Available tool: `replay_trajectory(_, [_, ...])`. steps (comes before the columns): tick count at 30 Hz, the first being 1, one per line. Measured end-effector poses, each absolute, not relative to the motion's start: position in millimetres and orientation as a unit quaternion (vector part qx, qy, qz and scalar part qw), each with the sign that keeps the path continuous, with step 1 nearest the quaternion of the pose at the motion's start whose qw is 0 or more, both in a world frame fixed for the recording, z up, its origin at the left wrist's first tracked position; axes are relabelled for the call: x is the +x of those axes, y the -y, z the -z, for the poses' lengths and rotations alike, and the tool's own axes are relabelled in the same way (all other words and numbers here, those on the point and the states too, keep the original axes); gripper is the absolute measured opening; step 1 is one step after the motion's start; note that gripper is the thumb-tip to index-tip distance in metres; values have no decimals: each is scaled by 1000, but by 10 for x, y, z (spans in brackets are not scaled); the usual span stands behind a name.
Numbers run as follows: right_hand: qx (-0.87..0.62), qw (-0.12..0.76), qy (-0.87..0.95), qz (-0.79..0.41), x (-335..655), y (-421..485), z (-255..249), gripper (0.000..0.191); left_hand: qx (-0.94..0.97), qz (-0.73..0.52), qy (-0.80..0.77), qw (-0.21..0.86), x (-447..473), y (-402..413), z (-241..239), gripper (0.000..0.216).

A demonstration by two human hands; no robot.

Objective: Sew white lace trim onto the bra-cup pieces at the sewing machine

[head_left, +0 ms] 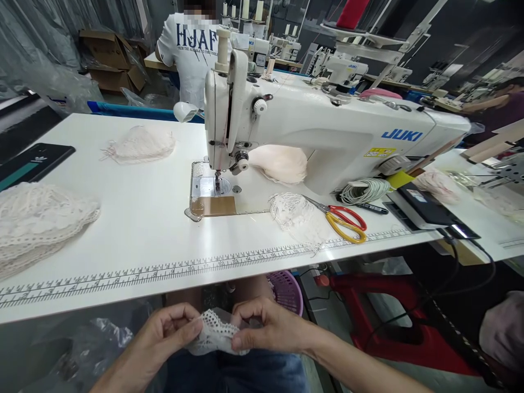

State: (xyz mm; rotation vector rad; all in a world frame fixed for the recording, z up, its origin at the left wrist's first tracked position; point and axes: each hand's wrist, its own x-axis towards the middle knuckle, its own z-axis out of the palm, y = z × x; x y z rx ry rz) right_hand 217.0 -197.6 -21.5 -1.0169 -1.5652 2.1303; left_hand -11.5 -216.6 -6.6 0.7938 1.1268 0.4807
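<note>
Over my lap, below the table's front edge, I hold a small piece of white lace fabric [215, 334] with an eyelet border. My left hand [170, 333] pinches its left end between thumb and fingers. The right end is pinched the same way by my right hand [268, 327]. Beyond the hands stands a white sewing machine [327, 120], its needle and presser foot [218, 180] over the metal plate. A cream cup-shaped piece [282, 162] lies under the machine arm. Another lace piece [297, 215] rests at the plate's right, beside scissors [344, 222] with red and yellow handles.
Stacked lace pieces [41, 224] lie at the table's left, a pale lace piece [141, 143] behind them, near a black phone-like item [36, 164]. A printed ruler [164, 271] runs along the front edge. Coiled cord [364, 191] sits right. A purple basket [289, 292] stands below; a person [190, 54] is behind.
</note>
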Motion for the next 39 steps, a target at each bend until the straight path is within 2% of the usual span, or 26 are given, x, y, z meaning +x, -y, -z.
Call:
replay_trajectory(8, [-368, 152, 546, -737, 2161, 1980, 225, 34, 387, -201, -523, 733, -123, 2162, 18, 33])
replay_trajectory(15, [-375, 111, 566, -726, 2092, 2019, 167, 35, 596, -145, -483, 625, 5, 2127, 9, 33])
replay_trajectory(22, [-420, 162, 584, -675, 1988, 2055, 154, 34, 612, -151, -491, 601, 24, 2179, 16, 28])
replay_trajectory(29, [-393, 261, 675, -568, 2005, 2079, 245, 29, 663, -190, -528, 495, 37, 2261, 134, 19])
replay_trajectory(39, [-412, 262, 650, -582, 1963, 2034, 223, 31, 628, -265, -558, 474, 73, 2279, 75, 20])
